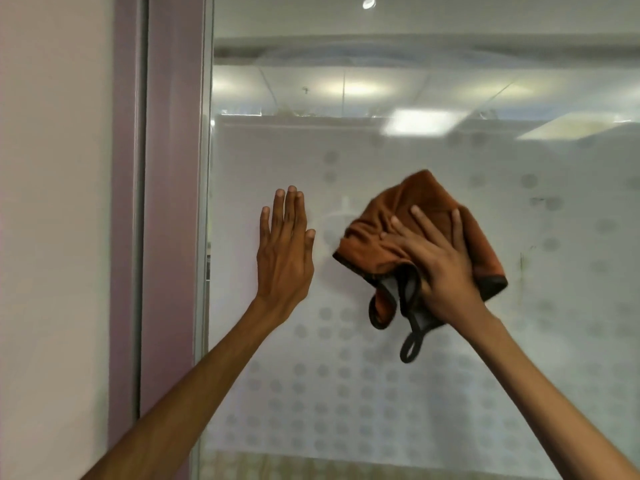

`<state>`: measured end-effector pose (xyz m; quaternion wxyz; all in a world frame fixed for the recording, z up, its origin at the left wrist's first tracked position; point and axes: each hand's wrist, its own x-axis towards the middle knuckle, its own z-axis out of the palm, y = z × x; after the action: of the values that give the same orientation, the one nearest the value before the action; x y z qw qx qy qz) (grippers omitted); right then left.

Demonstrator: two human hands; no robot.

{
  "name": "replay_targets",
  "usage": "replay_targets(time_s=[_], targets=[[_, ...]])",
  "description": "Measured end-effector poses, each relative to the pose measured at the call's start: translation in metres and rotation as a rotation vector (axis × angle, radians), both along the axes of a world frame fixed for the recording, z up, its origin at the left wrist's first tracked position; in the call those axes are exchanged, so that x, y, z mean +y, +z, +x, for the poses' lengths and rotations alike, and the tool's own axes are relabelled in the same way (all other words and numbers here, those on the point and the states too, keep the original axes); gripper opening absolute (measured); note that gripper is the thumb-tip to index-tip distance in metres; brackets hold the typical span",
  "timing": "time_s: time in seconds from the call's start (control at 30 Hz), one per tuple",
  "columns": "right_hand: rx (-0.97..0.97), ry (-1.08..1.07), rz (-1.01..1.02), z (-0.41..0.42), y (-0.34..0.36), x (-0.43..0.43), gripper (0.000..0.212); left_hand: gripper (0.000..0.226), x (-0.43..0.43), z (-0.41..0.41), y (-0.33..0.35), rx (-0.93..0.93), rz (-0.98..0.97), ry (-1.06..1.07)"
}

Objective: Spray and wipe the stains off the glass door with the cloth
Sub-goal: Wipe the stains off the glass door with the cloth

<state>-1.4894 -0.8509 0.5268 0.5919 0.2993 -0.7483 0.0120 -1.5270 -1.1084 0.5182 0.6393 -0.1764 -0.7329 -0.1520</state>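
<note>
Left hand point(284, 258) braces flat, fingers straight, near the left edge of the door point(381, 393); the right hand point(440, 265), fingers spread, should press the cloth point(429, 192) firmly toward the streaks point(521, 261)

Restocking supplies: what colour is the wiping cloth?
Rust-brown cloth with dark edging, head view.

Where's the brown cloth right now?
In the head view the cloth sits right of centre, pressed against the glass door under the right hand, with the left hand flat on the glass to its left.

Left hand point(284, 251) flat and upright, right hand point(441, 268) with fingers point(421, 221) splayed.
</note>
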Motion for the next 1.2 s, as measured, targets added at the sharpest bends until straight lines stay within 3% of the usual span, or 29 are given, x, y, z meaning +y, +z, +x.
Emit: replay_targets(time_s=[0.1, 0.23, 0.33, 0.5, 0.63, 0.73, 0.83, 0.93, 1.03, 1.2], targets=[[0.042, -0.076, -0.101, 0.003, -0.014, 0.026, 0.045, 0.054, 0.011, 0.004, -0.004, -0.023, -0.032, -0.025], [0.118, -0.123, -0.387, 0.001, 0.037, 0.042, 0.057, 0.056, 0.042, 0.008, -0.004, -0.036, -0.057, -0.038], [0.146, -0.086, -0.445, 0.000, 0.057, 0.041, 0.060, 0.055, 0.071, 0.011, -0.010, -0.035, -0.061, -0.051], [0.123, -0.118, -0.254, 0.001, -0.032, 0.045, 0.052, 0.054, 0.084, 0.009, -0.016, -0.021, 0.005, -0.016], [0.089, -0.232, -0.028, 0.010, -0.107, 0.090, 0.059, 0.055, 0.089, 0.010, -0.020, -0.034, 0.005, 0.003], [0.131, -0.187, -0.202, 0.011, -0.064, 0.116, 0.048, 0.055, 0.096, 0.011, -0.023, -0.032, -0.013, 0.014], [0.182, -0.109, -0.473, 0.008, 0.014, 0.121, 0.055, 0.055, 0.105, 0.011, -0.023, -0.019, -0.036, 0.013], [0.198, -0.084, -0.538, 0.004, 0.052, 0.114, 0.056, 0.055, 0.117, 0.009, -0.025, -0.002, -0.052, 0.009], [0.188, -0.095, -0.365, 0.002, 0.021, 0.111, 0.055, 0.054, 0.125, 0.007, -0.028, 0.012, -0.033, 0.006], [0.021, -0.136, 0.046, 0.016, -0.096, 0.144, 0.042, 0.054, 0.127, 0.007, -0.030, 0.017, -0.017, 0.004]])
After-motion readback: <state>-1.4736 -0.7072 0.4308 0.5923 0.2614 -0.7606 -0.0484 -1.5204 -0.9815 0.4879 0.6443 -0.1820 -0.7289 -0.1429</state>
